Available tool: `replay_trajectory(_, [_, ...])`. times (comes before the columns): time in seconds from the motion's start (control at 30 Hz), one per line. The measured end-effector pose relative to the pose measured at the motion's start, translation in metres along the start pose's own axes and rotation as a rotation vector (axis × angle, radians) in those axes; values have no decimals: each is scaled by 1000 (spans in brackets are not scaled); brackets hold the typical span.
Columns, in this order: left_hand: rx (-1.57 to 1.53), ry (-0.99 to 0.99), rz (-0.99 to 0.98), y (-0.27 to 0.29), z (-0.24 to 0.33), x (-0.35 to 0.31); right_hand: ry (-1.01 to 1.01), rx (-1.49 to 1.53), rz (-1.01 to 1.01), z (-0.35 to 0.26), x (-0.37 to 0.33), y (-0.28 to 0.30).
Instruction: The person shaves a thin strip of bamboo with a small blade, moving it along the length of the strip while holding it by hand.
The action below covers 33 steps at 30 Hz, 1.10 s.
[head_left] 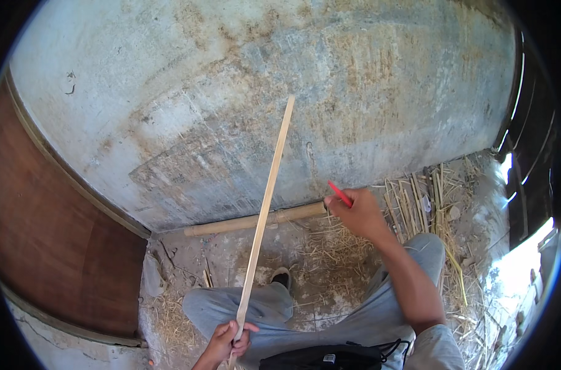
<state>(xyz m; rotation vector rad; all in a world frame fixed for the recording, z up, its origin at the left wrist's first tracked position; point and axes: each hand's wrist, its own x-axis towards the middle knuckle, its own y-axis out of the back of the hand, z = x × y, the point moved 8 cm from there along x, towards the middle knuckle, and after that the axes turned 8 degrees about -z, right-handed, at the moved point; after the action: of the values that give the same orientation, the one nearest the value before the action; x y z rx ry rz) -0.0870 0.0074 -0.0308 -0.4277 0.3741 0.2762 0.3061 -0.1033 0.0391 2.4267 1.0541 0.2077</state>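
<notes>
My left hand [228,341] is closed around the lower part of a long, pale bamboo strip [265,213]. The strip slants up and away from me, its far end appearing in front of the stained wall. Out to the right, my right hand [357,213] grips a slim red tool [341,194]; its pointed red end sticks out past the fingers, and the rest is hidden in the fist, so I cannot make out its kind. The right hand is apart from the strip.
A thick bamboo pole [231,226] lies along the foot of the wall [354,80]. Cut sticks [410,200] and shavings [336,262] litter the floor at right. A brown wooden door panel [65,228] stands left, near a clear plastic bag [153,275]. A black pouch [329,357] rests at my lap.
</notes>
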Motion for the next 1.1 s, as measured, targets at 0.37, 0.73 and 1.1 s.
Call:
replay_trajectory(0.37, [94,14,-148,-52,51,106,291,544,-80,-30,-16,-64])
replay_trajectory(0.73, [134,3,-228,-78,80,165,166,650,6,-11,-7,-57])
replay_trajectory(1.1, [264,-241,-113,-61,75,165,176,571,-52,-10,-10,-69])
